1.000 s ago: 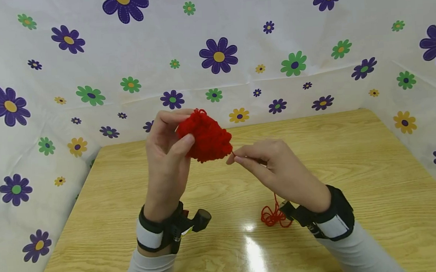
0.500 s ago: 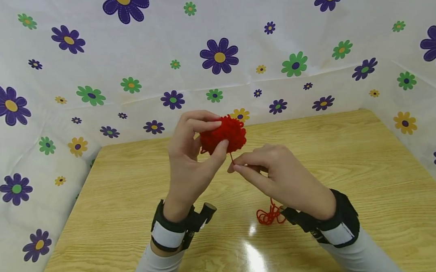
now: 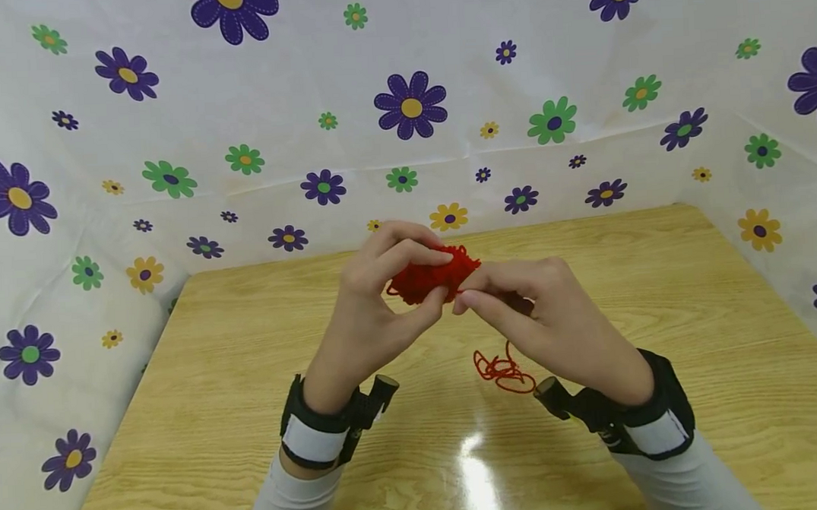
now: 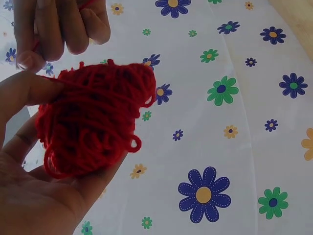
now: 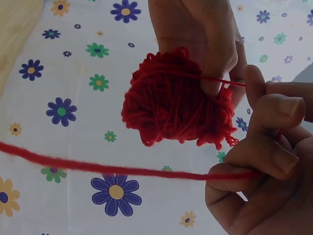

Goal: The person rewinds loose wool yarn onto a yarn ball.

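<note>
A ball of red yarn (image 3: 419, 281) is held above the table between the thumb and fingers of my left hand (image 3: 383, 294). In the left wrist view the yarn ball (image 4: 98, 122) shows strands wound across it and a few loose loops at its edge. Close by on the right, my right hand (image 3: 541, 310) pinches the yarn strand between thumb and forefinger. The right wrist view shows that strand (image 5: 225, 81) running taut from the ball to the fingertips, and a trailing length of yarn (image 5: 122, 171) passing through the curled lower fingers of my right hand (image 5: 274, 152).
Loose loops of red yarn (image 3: 506, 372) lie on the wooden table (image 3: 250, 384) below my right hand. A white cloth with printed flowers (image 3: 272, 101) hangs behind the table and along both sides. Each wrist wears a black camera strap.
My left hand has moved right and turned the yarn ball, bringing it against the right fingertips. The right hand has shifted slightly right, and the loose loops on the table have spread and shifted.
</note>
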Motion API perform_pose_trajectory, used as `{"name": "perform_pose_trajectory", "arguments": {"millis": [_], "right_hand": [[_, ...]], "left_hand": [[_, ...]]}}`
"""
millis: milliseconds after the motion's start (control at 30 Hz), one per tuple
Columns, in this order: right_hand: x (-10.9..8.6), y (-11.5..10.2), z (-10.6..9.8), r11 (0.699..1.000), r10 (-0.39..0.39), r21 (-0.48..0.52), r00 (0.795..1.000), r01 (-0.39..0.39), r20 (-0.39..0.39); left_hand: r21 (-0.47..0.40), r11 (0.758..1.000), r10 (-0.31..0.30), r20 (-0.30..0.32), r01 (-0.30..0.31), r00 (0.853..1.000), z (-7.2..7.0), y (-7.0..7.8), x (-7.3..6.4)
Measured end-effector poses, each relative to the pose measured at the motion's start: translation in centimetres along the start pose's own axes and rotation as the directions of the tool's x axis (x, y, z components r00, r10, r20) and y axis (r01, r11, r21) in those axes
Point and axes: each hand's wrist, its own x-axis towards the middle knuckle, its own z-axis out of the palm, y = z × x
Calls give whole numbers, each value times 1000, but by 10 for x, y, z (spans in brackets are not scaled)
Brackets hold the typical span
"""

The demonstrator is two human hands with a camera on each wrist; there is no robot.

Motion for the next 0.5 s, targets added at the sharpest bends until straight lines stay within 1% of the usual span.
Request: {"name": "perform_pose_trajectory", "arguments": {"millis": [100, 267, 400, 500], "right_hand": [[-1, -1, -2, 1000, 9, -14, 999, -9, -32], [-1, 0, -3, 999, 5, -43, 997, -9, -76], [-2, 1, -4, 999, 12, -28, 996, -15, -91], [-2, 1, -5, 1000, 16, -21, 995, -18, -99]], "left_hand": [[-12, 1000, -4, 40, 5, 999, 0, 1, -1], [-47, 999, 1, 81, 3, 997, -1, 2, -2], [-95, 995, 7, 124, 5, 992, -1, 4, -2], [-117, 993, -2, 157, 21, 988, -2, 5, -2]]}}
